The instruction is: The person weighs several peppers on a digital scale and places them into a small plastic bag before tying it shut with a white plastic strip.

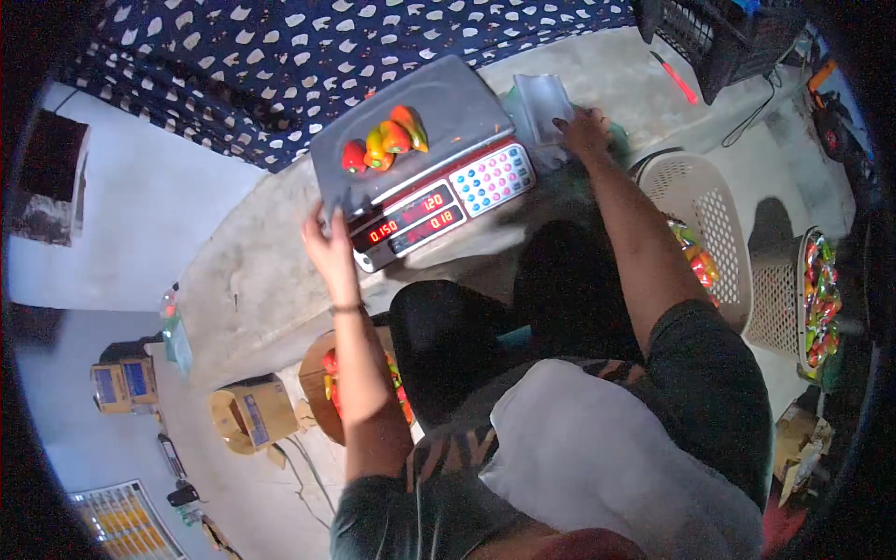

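A digital scale (pixel 441 164) with a grey pan and a lit red display stands before me. Several red, orange and yellow peppers (pixel 385 140) lie together on its pan. At the scale's near left corner is my left hand (pixel 329 241), fingers apart, with nothing plainly held in it. My right hand (pixel 582 133) is to the right of the scale, its fingers on the edge of a stack of clear plastic bags (pixel 544 108); whether they grip a bag cannot be told. Green plastic (pixel 619 143) shows beside and under that hand.
Right of me stand a beige perforated basket (pixel 728 231) with peppers and a second basket (pixel 773 308) holding bagged peppers. A black crate (pixel 700 42) and a red-handled knife (pixel 675 78) lie at upper right. Cardboard boxes (pixel 255 413) stand lower left, near a container of peppers (pixel 325 392).
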The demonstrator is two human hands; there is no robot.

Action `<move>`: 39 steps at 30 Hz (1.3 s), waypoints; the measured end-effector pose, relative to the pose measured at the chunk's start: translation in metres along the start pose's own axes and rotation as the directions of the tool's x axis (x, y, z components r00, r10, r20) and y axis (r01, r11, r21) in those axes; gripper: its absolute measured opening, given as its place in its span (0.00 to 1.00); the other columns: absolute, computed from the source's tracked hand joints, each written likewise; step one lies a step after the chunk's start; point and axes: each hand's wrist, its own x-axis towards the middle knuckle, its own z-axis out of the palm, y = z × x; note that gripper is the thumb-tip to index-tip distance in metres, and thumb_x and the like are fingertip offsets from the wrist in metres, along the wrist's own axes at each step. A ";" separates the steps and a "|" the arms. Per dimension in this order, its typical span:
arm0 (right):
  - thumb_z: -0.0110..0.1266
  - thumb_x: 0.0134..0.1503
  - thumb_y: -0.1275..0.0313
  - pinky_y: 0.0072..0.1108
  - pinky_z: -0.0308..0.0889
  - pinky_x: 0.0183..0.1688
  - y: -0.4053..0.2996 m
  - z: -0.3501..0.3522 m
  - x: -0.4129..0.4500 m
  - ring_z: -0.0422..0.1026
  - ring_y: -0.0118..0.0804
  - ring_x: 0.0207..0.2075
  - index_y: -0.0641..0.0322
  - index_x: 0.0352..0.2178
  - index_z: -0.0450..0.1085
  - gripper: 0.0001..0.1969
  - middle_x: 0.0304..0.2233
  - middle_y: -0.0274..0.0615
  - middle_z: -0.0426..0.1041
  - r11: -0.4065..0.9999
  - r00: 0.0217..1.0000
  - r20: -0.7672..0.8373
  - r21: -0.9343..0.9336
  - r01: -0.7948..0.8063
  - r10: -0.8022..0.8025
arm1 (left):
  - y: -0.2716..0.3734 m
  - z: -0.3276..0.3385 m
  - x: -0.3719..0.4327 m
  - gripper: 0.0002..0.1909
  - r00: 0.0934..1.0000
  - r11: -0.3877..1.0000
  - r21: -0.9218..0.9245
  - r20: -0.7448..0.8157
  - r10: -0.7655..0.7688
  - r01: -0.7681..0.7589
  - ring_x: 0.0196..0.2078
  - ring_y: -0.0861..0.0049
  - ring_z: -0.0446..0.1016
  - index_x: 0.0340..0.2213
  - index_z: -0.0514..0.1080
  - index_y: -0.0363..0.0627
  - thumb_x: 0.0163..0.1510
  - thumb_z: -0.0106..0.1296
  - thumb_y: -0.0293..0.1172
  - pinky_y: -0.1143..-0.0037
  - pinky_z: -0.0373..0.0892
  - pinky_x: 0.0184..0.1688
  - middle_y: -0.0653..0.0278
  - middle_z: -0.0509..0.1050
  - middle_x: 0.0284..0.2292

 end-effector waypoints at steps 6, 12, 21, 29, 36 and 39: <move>0.52 0.41 0.51 0.43 0.57 0.40 0.023 0.047 -0.002 0.57 0.49 0.46 0.50 0.37 0.69 0.22 0.42 0.38 0.61 0.915 0.908 -0.125 -0.104 0.390 -0.401 | 0.020 -0.003 -0.159 0.11 0.962 0.997 0.082 0.273 -0.020 -0.002 0.39 0.68 0.68 0.31 0.69 0.40 0.42 0.52 0.26 0.73 0.63 0.41 0.55 0.71 0.33; 0.49 0.43 0.63 0.40 0.57 0.33 0.000 0.026 0.003 0.64 0.45 0.36 0.50 0.29 0.67 0.10 0.29 0.38 0.66 0.871 0.851 -0.209 -0.219 0.440 -0.483 | 0.024 0.009 -0.149 0.06 0.927 0.983 0.184 0.369 -0.069 -0.001 0.33 0.62 0.69 0.26 0.71 0.42 0.42 0.51 0.27 0.71 0.65 0.37 0.57 0.71 0.28; 0.44 0.47 0.68 0.40 0.56 0.33 -0.006 0.018 0.012 0.67 0.48 0.36 0.54 0.31 0.63 0.07 0.28 0.46 0.70 0.953 0.953 -0.092 0.068 0.294 -0.288 | 0.024 0.010 -0.149 0.05 0.911 0.973 0.223 0.411 -0.036 -0.062 0.33 0.62 0.69 0.25 0.72 0.44 0.43 0.50 0.29 0.70 0.64 0.36 0.57 0.71 0.27; 0.43 0.52 0.65 0.35 0.61 0.38 -0.021 0.023 0.044 0.68 0.49 0.39 0.60 0.37 0.61 0.13 0.34 0.50 0.70 0.946 0.969 0.141 0.286 0.154 -0.201 | 0.023 0.009 -0.150 0.06 0.909 0.969 0.226 0.418 -0.001 -0.103 0.32 0.62 0.69 0.25 0.72 0.44 0.43 0.50 0.31 0.70 0.64 0.35 0.57 0.71 0.27; 0.45 0.49 0.54 0.40 0.58 0.45 -0.023 0.019 -0.040 0.61 0.51 0.47 0.52 0.46 0.59 0.24 0.49 0.48 0.59 0.893 0.887 -0.133 -0.153 0.423 -0.443 | 0.011 0.006 -0.157 0.06 0.921 0.962 0.255 0.389 -0.012 -0.095 0.31 0.62 0.70 0.25 0.72 0.44 0.42 0.50 0.31 0.70 0.65 0.35 0.57 0.72 0.25; 0.47 0.47 0.60 0.38 0.59 0.44 0.000 0.030 -0.026 0.60 0.52 0.45 0.47 0.43 0.63 0.20 0.45 0.50 0.62 0.894 0.905 -0.081 -0.216 0.392 -0.417 | 0.026 0.011 -0.150 0.07 0.890 0.948 0.301 0.454 -0.052 -0.098 0.31 0.62 0.70 0.25 0.72 0.44 0.42 0.49 0.31 0.70 0.65 0.35 0.56 0.72 0.26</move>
